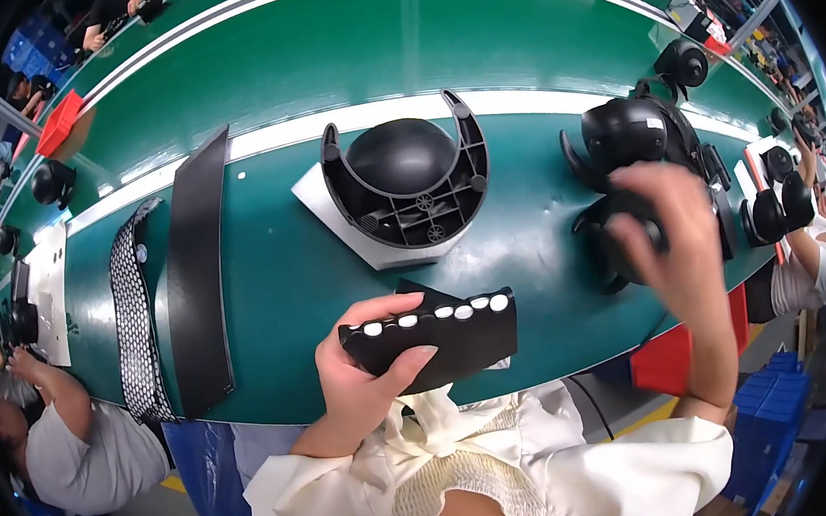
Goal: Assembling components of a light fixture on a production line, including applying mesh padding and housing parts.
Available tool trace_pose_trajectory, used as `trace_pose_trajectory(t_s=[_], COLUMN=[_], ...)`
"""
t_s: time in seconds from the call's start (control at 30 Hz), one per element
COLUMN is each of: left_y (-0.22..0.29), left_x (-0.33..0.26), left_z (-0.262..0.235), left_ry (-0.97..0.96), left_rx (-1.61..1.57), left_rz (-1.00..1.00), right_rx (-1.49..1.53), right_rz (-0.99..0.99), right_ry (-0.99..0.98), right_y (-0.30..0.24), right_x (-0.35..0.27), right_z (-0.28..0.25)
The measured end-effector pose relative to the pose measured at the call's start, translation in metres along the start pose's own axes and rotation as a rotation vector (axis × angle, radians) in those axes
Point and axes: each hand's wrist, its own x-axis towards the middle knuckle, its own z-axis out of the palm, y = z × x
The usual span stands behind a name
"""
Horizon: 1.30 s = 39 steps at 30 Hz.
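My left hand (357,386) grips a black flexible sheet (464,340) near the table's front edge, thumb on its near face. Along the sheet's upper edge runs a row of white round pads. Beyond it, a black dome-shaped part with two curved horns (402,156) rests on a white angular block (331,216). At the right, my right hand (671,226) is over a group of similar black horned parts (623,131). Its thumb and fingers are apart and slightly blurred, with nothing visible held between them. The lower horned part is partly hidden behind this hand.
A long black sheet (200,277) and a strip dotted with white pads (133,312) lie at left on the green table (537,326). Behind runs a green conveyor belt (317,60). A red bin (663,362) sits below the right edge. Co-workers (91,448) sit on both sides.
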Motion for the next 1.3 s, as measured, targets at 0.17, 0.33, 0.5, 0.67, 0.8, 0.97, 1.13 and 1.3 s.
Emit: trace_pose_trajectory(t_s=[0.17, 0.33, 0.5, 0.67, 0.8, 0.97, 1.13, 1.3], left_y=[0.004, -0.007, -0.01, -0.003, -0.003, 0.01, 0.013, 0.008], left_x=[-0.004, -0.008, -0.001, 0.001, -0.001, -0.002, -0.003, 0.002], left_z=[0.009, 0.006, -0.003, 0.0, -0.006, -0.005, -0.009, -0.01], left_ry=[0.002, 0.124, 0.07, -0.046, -0.072, -0.061, -0.114, -0.154], left_rx=[0.095, 0.097, 0.291, 0.365, 0.406, 0.34, 0.431, 0.452], left_rz=[0.078, 0.169, 0.391, 0.442, 0.35, 0.348, 0.387, 0.409], right_rx=[0.908, 1.085, 0.895, 0.843, 0.69, 0.485, 0.406, 0.56], right_rz=[-0.053, 0.008, -0.205, -0.34, -0.337, -0.564, -0.704, -0.621], right_ry=[-0.312, -0.312, -0.297, -0.255, -0.239, 0.239, 0.621, 0.175], right_y=[-0.054, -0.062, -0.058, -0.068, -0.078, -0.086, -0.087, -0.094], right_x=[0.013, 0.013, 0.026, 0.05, 0.051, 0.035, 0.032, 0.045], right_z=[0.023, 0.044, 0.043, 0.031, 0.028, 0.048, 0.055, 0.048])
